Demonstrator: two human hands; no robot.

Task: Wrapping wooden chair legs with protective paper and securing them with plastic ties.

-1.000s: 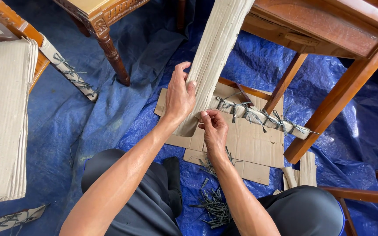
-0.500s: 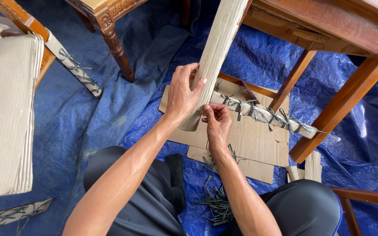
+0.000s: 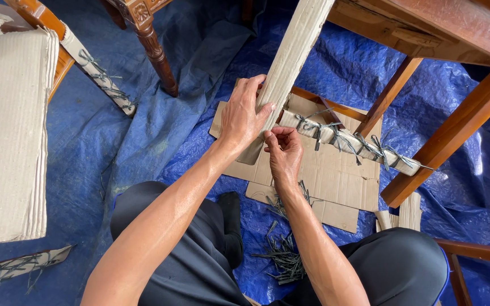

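I see my left hand (image 3: 244, 116) wrapped around a cardboard-covered chair leg (image 3: 290, 59), pressing the cardboard in place. My right hand (image 3: 283, 152) pinches at the wrap's lower edge, just beside a tied rail (image 3: 350, 141). Grey ties (image 3: 282, 258) lie on the blue tarp (image 3: 143, 141).

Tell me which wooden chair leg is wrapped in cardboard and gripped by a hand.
The upright leg at centre, fully sheathed in corrugated cardboard, gripped by the left hand. The two legs to its right are bare wood.
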